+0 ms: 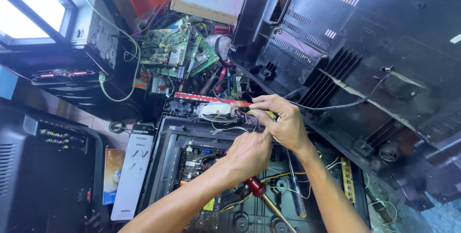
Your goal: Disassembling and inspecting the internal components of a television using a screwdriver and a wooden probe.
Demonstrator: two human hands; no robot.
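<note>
My left hand (249, 154) is closed around a screwdriver whose red handle end (256, 186) and metal shaft stick out below the fist. My right hand (281, 120) sits just above it, fingers pinched on thin coloured wires (229, 128) that run from a small white and grey component (216, 110). Both hands hover over an opened black chassis (168, 158) with a circuit board (194, 163) inside. What the screwdriver tip touches is hidden behind my hands.
A large black plastic rear housing (365, 46) leans at the right, with a black cable (345, 104) across it. Green circuit boards (175, 48) and tangled wires pile up behind. A long white box (134, 173) lies at the left, next to dark electronic cabinets (43, 166).
</note>
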